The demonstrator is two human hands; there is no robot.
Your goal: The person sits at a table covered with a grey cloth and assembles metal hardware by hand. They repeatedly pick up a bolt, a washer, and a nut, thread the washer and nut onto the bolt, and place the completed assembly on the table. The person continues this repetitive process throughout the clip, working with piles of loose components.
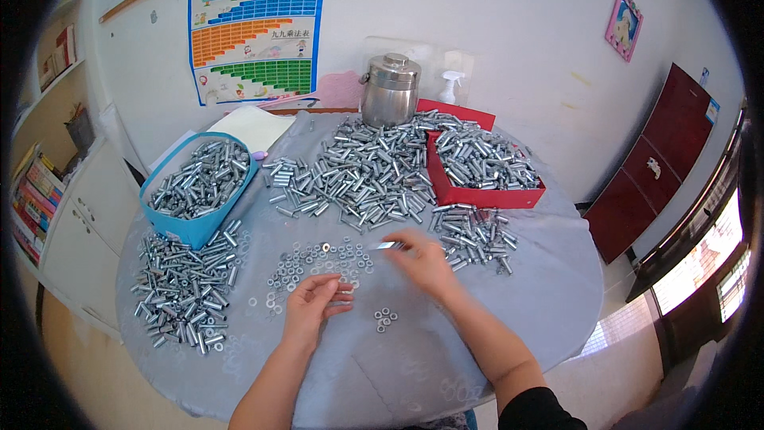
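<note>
My right hand (422,264) is over the middle of the table, fingertips pinched on a shiny metal sleeve anchor (386,245) that is partly blurred and points left. To its left, my left hand (315,307) has its fingers apart, thumb up, and nothing shows in them. It is at the near edge of a spread of loose washers and nuts (306,259). A small cluster of hex nuts (384,318) lies on the grey cloth between my forearms. Beyond the hands is a large heap of silver sleeve anchors (370,171).
A blue bin (199,231) of anchors stands at the left, with a loose pile (183,295) before it. At the back right, a red box (493,197) holds more; a smaller pile (477,235) lies before it. A steel canister (391,91) and spray bottle (450,87) stand behind.
</note>
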